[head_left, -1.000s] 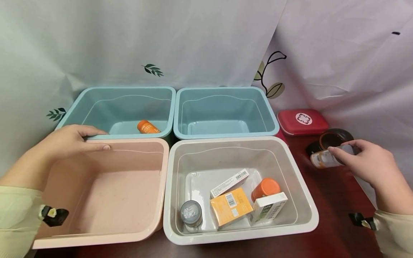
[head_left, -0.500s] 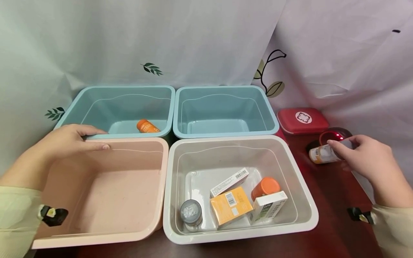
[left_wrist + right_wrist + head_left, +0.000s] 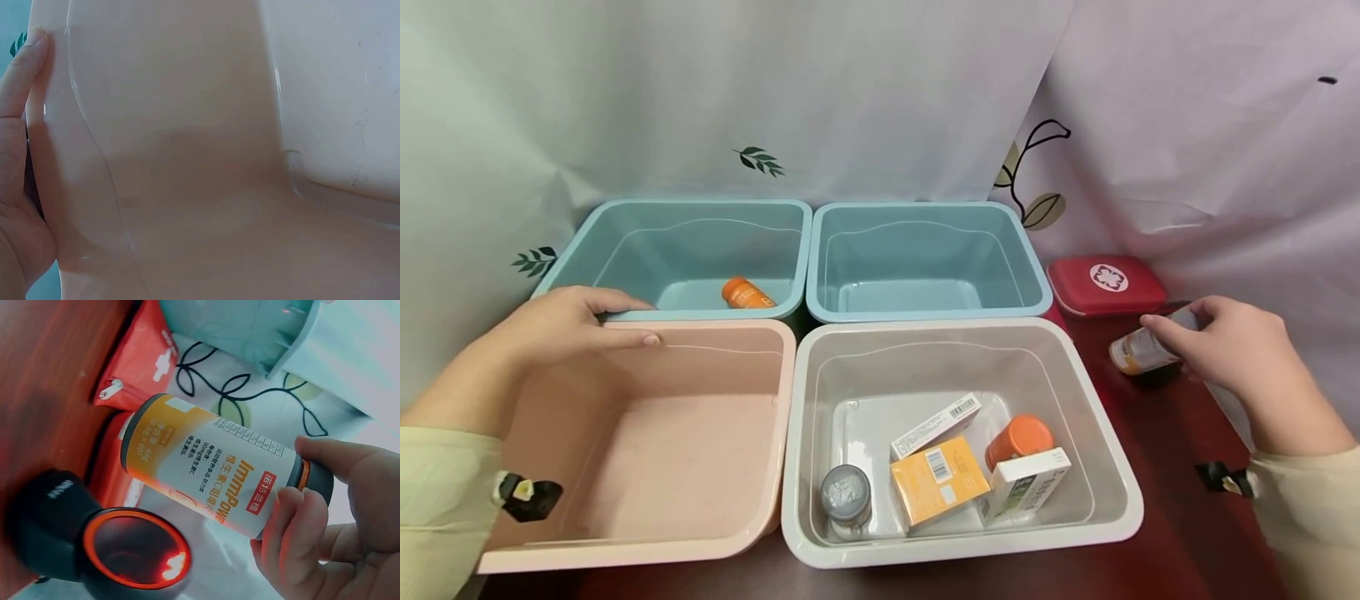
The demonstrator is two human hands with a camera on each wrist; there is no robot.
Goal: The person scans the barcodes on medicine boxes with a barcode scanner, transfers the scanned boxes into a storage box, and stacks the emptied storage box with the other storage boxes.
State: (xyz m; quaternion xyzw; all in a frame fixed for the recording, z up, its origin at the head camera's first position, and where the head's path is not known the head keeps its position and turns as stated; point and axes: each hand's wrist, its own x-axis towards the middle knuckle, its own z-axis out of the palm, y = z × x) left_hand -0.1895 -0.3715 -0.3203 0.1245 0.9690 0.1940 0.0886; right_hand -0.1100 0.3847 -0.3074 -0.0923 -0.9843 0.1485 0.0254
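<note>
My right hand (image 3: 1243,346) grips a white-and-orange vitamin C bottle (image 3: 212,465) by its dark-capped end. In the right wrist view the printed label faces the camera, with a black scanner (image 3: 134,547) ringed in orange below it. From the head view the bottle is tilted, and it and the hand mostly hide the scanner. My left hand (image 3: 565,325) rests across the touching rims of the pink bin (image 3: 685,467) and a blue bin (image 3: 685,242). Its straight thumb (image 3: 25,72) lies along the pink rim; the other fingers reach over the blue rim, partly hidden.
A white bin (image 3: 1120,467) holds a grey-capped bottle (image 3: 846,496), an orange-capped bottle (image 3: 1022,437), a yellow box (image 3: 936,479) and two white boxes. An orange tube-like bottle (image 3: 747,294) lies in the left blue bin. Red first-aid case (image 3: 1105,287) sits beside the right blue bin (image 3: 925,242).
My right hand has moved slightly up and left with the bottle, covering more of the scanner. Red lights seen on the scanner half a second ago are hidden from the head view. The left hand stays put.
</note>
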